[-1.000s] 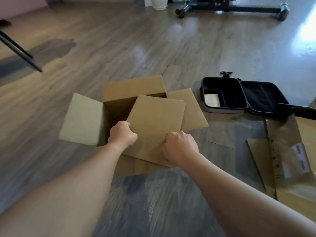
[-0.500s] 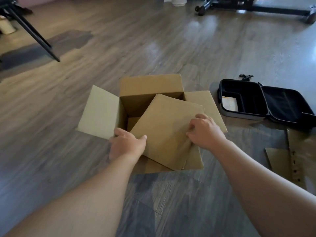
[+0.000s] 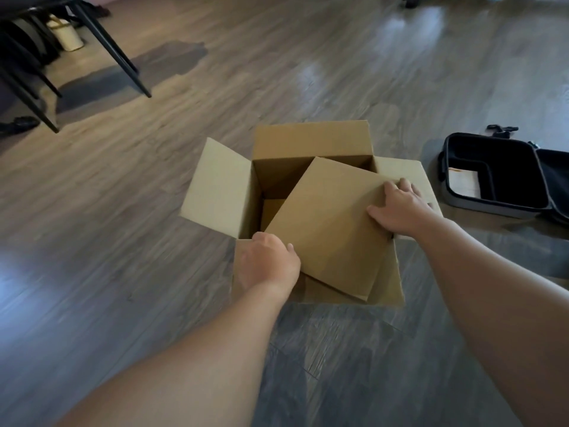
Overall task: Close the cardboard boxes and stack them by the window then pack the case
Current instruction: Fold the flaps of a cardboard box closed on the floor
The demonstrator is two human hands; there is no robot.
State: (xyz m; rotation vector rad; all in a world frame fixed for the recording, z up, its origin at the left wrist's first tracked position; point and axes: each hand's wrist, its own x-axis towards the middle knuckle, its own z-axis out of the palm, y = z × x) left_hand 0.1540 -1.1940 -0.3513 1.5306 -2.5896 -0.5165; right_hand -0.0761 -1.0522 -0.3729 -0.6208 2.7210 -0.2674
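Light, stiff open brown cardboard box (image 3: pixel 311 143): left hand (image 3: pixel 267 262) grips its near edge, right hand (image 3: pixel 400 208) presses flat on its tilted flap (image 3: pixel 326 223).

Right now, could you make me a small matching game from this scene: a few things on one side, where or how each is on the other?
Things:
1. left hand
2. right hand
3. case
4. left flap

States:
a. lies open on the floor, right of the box
b. grips the box's near edge
c. stands open, folded outward
d. rests on the tilted flap

Pairs: 1-b, 2-d, 3-a, 4-c
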